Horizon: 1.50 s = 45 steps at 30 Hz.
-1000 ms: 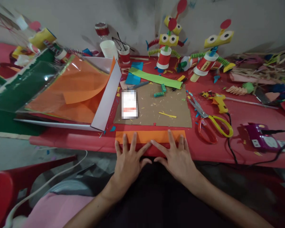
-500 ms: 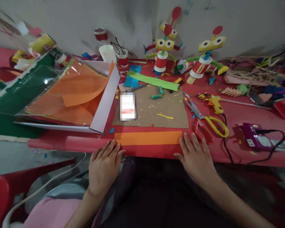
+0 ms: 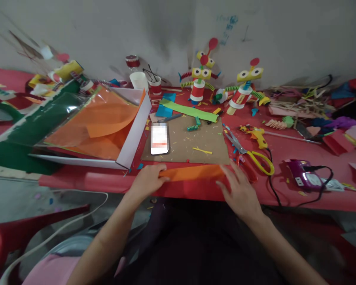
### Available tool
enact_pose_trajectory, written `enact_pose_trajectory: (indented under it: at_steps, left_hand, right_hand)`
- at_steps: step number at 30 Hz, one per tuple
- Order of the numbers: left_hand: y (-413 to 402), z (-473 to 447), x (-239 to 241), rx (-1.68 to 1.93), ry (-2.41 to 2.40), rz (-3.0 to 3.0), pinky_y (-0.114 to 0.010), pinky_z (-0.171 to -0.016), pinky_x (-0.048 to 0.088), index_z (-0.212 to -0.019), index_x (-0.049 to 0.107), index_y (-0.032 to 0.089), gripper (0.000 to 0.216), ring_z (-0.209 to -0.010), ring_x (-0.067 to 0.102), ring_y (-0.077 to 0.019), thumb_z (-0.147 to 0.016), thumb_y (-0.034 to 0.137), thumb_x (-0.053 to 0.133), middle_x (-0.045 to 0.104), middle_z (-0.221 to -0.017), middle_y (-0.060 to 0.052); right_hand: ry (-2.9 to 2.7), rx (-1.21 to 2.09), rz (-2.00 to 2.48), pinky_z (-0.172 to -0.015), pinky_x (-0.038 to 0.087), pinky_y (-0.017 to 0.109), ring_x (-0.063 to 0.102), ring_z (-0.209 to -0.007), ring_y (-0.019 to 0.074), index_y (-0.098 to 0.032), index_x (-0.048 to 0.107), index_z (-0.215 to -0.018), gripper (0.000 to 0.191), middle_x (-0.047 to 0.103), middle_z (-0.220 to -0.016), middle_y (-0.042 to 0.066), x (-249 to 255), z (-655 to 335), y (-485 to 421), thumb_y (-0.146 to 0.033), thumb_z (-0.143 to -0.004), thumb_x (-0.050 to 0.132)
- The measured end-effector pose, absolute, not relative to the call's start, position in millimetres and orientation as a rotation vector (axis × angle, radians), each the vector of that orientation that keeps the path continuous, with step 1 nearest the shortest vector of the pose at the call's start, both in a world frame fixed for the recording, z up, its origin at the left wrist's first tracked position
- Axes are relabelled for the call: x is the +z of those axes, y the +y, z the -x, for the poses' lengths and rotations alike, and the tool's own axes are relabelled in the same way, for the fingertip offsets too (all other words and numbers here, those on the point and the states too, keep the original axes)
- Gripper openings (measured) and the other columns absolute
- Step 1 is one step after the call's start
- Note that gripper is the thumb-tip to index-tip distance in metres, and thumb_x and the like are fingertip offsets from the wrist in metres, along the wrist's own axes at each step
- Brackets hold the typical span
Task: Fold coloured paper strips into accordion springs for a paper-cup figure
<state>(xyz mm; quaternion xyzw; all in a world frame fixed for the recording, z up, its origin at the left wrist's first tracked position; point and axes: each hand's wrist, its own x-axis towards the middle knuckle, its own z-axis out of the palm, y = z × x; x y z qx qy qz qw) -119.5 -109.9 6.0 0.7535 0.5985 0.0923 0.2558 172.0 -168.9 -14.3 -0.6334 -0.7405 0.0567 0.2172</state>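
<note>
An orange paper strip (image 3: 192, 173) lies along the near edge of the red table (image 3: 284, 190), just in front of a brown cardboard sheet (image 3: 195, 144). My left hand (image 3: 148, 180) is closed on the strip's left end, fingers curled over it. My right hand (image 3: 240, 190), a little blurred, is at the strip's right end with its fingers over the paper and its thumb below. The strip looks slightly raised off the table between my hands.
Scissors with red and yellow handles (image 3: 252, 158) and a yellow glue gun (image 3: 256, 134) lie right of the cardboard. A phone (image 3: 159, 138) rests on its left part. A stack of orange and green sheets (image 3: 91, 126) fills the left. Paper-cup robot figures (image 3: 197, 83) stand by the wall. A purple device (image 3: 304, 178) with cables sits at right.
My hands went from lying flat together on the strip's middle, out to its two ends, and now grip those ends. The view has tilted up.
</note>
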Motion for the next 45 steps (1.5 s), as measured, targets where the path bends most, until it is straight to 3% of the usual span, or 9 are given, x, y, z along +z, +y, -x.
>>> enact_pose_trajectory:
  at_steps: [5,10,18,22,28,31,38,42,45]
  left_hand:
    - [-115.4,88.2,11.3,0.849,1.344,-1.179,-0.033,-0.072,0.049,-0.099,0.062,0.018,0.033,-0.085,0.063,-0.0227,-0.068,0.030,0.065,0.068,-0.096,-0.007]
    - [-127.1,58.7,4.7,0.794,1.056,-1.008,-0.031,-0.072,0.049,-0.092,0.064,0.017,0.032,-0.082,0.064,-0.0219,-0.063,0.026,0.072,0.069,-0.091,-0.007]
    - [-138.5,101.3,6.1,0.423,1.102,-1.095,-0.022,-0.055,0.042,-0.071,0.065,0.015,0.017,-0.061,0.057,-0.0143,-0.059,0.024,0.072,0.065,-0.066,0.001]
    - [-115.9,99.7,9.8,0.801,1.180,-0.976,-0.025,-0.060,0.044,-0.083,0.066,0.015,0.024,-0.064,0.059,-0.0146,-0.063,0.027,0.072,0.068,-0.074,-0.002]
    - [-44.4,57.3,13.1,1.356,0.951,-0.754,-0.029,-0.072,0.049,-0.099,0.062,0.021,0.040,-0.074,0.063,-0.0157,-0.061,0.027,0.074,0.069,-0.085,-0.001]
    - [-11.6,37.3,6.8,1.477,0.870,-0.742,-0.027,-0.072,0.048,-0.090,0.063,0.019,0.033,-0.074,0.063,-0.0136,-0.059,0.022,0.075,0.068,-0.085,-0.001]
    - [22.7,30.4,-12.9,1.455,0.824,-0.682,-0.027,-0.063,0.048,-0.087,0.059,0.016,0.034,-0.064,0.062,-0.0139,-0.058,0.025,0.076,0.067,-0.078,-0.002]
    - [32.0,48.1,-15.6,1.508,0.835,-0.726,-0.028,-0.067,0.049,-0.093,0.060,0.018,0.036,-0.069,0.063,-0.0144,-0.062,0.026,0.074,0.069,-0.085,-0.002]
    - [40.7,60.8,-14.1,1.549,0.805,-0.723,-0.028,-0.070,0.049,-0.095,0.059,0.019,0.037,-0.074,0.065,-0.0155,-0.062,0.024,0.074,0.069,-0.085,-0.002]
  right_hand:
    - [-1.429,1.013,1.507,-0.077,0.053,0.034,0.061,-0.095,0.0198,-0.019,0.046,-0.121,0.047,0.059,-0.115,0.013,-4.3,-142.8,-146.2,-0.042,-0.082,0.056]
    - [-1.126,1.461,1.236,-0.062,0.049,0.026,0.062,-0.074,0.0161,-0.016,0.063,-0.094,0.034,0.069,-0.087,0.006,-4.9,-103.1,-116.1,-0.044,-0.076,0.061]
    - [-0.963,1.226,1.339,-0.050,0.043,0.023,0.059,-0.057,0.0128,-0.013,0.068,-0.082,0.038,0.070,-0.073,0.006,31.2,-178.8,-58.8,-0.046,-0.065,0.070]
    - [-0.933,0.848,1.386,-0.060,0.049,0.027,0.063,-0.061,0.0148,-0.015,0.065,-0.090,0.037,0.070,-0.073,0.006,33.6,-201.0,-66.9,-0.049,-0.077,0.058]
    - [-1.471,1.113,1.420,-0.079,0.052,0.036,0.066,-0.092,0.0224,-0.020,0.060,-0.110,0.040,0.070,-0.101,0.010,7.6,-146.1,-98.5,-0.047,-0.080,0.055]
    - [-1.365,1.200,1.375,-0.070,0.055,0.034,0.067,-0.090,0.0222,-0.018,0.045,-0.125,0.054,0.068,-0.103,0.012,-3.0,-111.7,-75.4,-0.050,-0.082,0.051]
    - [-1.277,1.247,1.327,-0.047,0.048,0.026,0.063,-0.050,0.0161,-0.018,0.053,-0.081,0.033,0.067,-0.066,0.003,-21.8,-77.2,-13.5,-0.051,-0.080,0.049]
    - [-1.577,1.079,1.499,-0.055,0.049,0.029,0.064,-0.057,0.0182,-0.019,0.057,-0.078,0.032,0.067,-0.065,0.004,-22.9,-112.4,-46.2,-0.047,-0.084,0.043]
    - [-1.838,0.564,1.749,-0.071,0.050,0.038,0.066,-0.076,0.0239,-0.019,0.063,-0.086,0.031,0.069,-0.082,0.008,-27.5,-173.7,-77.9,-0.039,-0.086,0.039]
